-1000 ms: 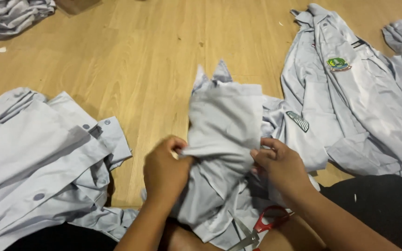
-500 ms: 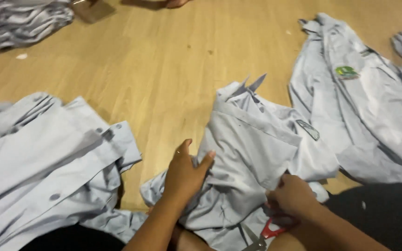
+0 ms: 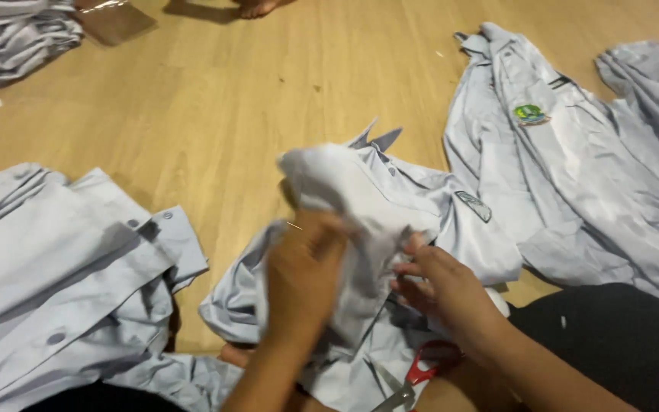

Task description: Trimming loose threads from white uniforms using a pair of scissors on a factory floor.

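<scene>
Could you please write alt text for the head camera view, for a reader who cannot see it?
A left hand and right hand bunch up a light grey shirt over a wooden floor. Red-handled scissors lie beneath; more grey shirts lie around.

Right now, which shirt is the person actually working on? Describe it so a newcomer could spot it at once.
On the wooden floor lie several pale grey shirts. The one in question is the middle shirt, bunched up directly in front of the person, between the left pile and the spread-out badge shirt. Only it is gripped by the left hand and the right hand.
</scene>
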